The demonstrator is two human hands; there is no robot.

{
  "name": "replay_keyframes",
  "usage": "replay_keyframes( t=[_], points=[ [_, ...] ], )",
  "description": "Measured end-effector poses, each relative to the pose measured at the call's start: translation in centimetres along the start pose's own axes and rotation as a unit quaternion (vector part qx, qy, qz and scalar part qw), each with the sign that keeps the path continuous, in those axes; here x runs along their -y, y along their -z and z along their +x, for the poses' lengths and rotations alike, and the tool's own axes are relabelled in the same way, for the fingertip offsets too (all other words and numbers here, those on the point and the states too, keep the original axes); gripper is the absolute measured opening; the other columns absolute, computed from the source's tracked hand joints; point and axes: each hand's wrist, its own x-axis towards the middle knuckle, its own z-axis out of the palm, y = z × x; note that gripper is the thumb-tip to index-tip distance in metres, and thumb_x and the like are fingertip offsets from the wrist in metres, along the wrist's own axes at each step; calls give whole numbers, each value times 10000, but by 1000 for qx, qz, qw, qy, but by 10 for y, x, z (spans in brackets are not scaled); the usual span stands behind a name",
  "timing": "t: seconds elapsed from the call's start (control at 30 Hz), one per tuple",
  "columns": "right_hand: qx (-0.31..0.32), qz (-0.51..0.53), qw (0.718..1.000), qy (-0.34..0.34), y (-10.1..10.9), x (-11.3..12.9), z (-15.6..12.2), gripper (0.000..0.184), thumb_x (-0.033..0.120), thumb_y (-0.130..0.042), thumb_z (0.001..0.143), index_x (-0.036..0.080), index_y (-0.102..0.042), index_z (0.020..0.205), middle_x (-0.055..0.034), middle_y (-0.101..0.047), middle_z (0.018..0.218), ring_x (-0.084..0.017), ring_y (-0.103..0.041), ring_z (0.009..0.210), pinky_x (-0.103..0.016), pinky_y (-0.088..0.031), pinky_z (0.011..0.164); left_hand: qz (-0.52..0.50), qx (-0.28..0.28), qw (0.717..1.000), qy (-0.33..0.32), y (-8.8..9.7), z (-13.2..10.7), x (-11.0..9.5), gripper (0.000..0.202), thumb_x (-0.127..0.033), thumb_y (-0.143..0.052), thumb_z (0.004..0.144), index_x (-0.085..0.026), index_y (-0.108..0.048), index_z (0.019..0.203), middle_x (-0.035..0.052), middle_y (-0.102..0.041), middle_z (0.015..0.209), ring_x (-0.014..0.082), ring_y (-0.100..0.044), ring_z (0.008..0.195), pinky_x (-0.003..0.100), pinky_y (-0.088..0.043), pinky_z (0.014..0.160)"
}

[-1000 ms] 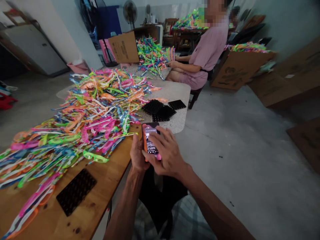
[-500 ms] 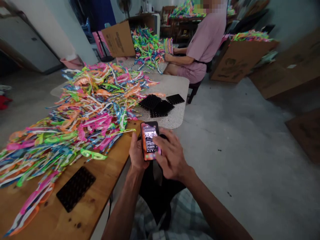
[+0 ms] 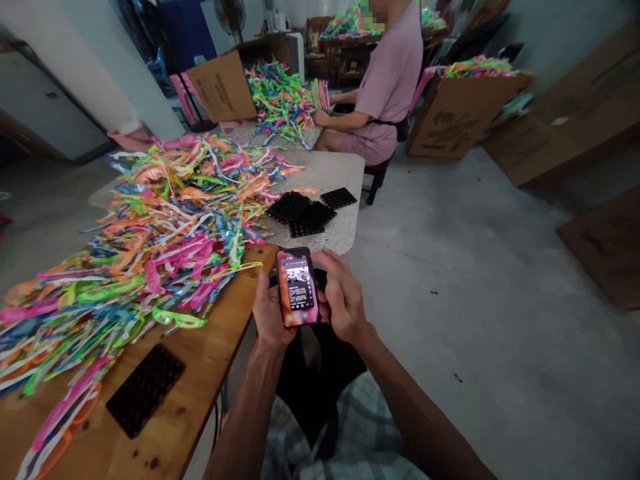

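I saw the left hand (image 3: 269, 319) wrapped around a phone (image 3: 297, 287), fingers curled behind it so the lit screen faced up. The right hand (image 3: 341, 301) touched its right edge with bent fingers, helping steady it. The phone was over the lap, just past the wooden table (image 3: 200, 373), near the pile of bright plastic glasses (image 3: 165, 233). A black tray (image 3: 145, 390) lay flat there.

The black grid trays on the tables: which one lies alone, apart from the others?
The black grid tray on the wooden table, nearest the camera, lies alone. The other trays overlap in a cluster on the speckled table.
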Motion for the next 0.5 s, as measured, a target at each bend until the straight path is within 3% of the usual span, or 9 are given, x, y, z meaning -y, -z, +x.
replay_keyframes(
  t=[0.1, 0.17, 0.27, 0.37, 0.43, 0.5],
  points=[
    [58, -136, 975, 166, 3, 9, -14, 391, 314, -460, 976, 179, -559, 1330, -95, -684, 1251, -319, -460, 1383, -608, -314, 1183, -10, -49, 999, -7, -1, 3, 1, 733, -608, -233, 1004, -81, -740, 1055, 173, -748, 919, 302, -730, 903, 415, -598, 805],
    [105, -198, 953, 205, 5, 12, -11, 399, 322, -517, 944, 167, -567, 1308, -91, -711, 1200, -336, -468, 1366, -626, -258, 1202, -13, -54, 998, 4, -1, 3, 2, 718, -611, -250, 1003, -88, -741, 1047, 167, -748, 928, 296, -729, 916, 407, -591, 828],
    [149, -268, 934, 186, 10, 8, 8, 430, 361, -502, 961, 149, -563, 1330, -112, -677, 1287, -353, -399, 1420, -646, -185, 1218, -10, -60, 998, 1, -4, 2, 5, 662, -576, -285, 1008, -93, -730, 1084, 162, -748, 939, 296, -731, 915, 411, -588, 837],
    [125, -276, 943, 138, 17, -3, 28, 457, 367, -417, 1002, 146, -525, 1387, -126, -611, 1391, -350, -353, 1455, -657, -185, 1210, -14, -41, 999, 20, -5, 0, 7, 661, -593, -289, 995, -108, -711, 1151, 164, -749, 938, 322, -733, 891, 446, -599, 792],
    [67, -217, 969, 99, 20, -8, 30, 444, 379, -370, 1022, 165, -547, 1369, -128, -603, 1394, -336, -376, 1446, -642, -253, 1195, -14, -4, 999, 44, -4, -1, 8, 688, -644, -291, 974, -133, -709, 1165, 159, -750, 921, 338, -733, 872, 466, -607, 749],
    [9, -82, 996, 18, 19, -8, 24, 430, 432, -368, 1032, 206, -592, 1320, -118, -648, 1304, -301, -517, 1335, -567, -430, 1111, -13, 26, 998, 57, -4, -1, 8, 707, -685, -293, 954, -153, -718, 1145, 153, -749, 894, 349, -733, 862, 476, -611, 716]
  ],
)
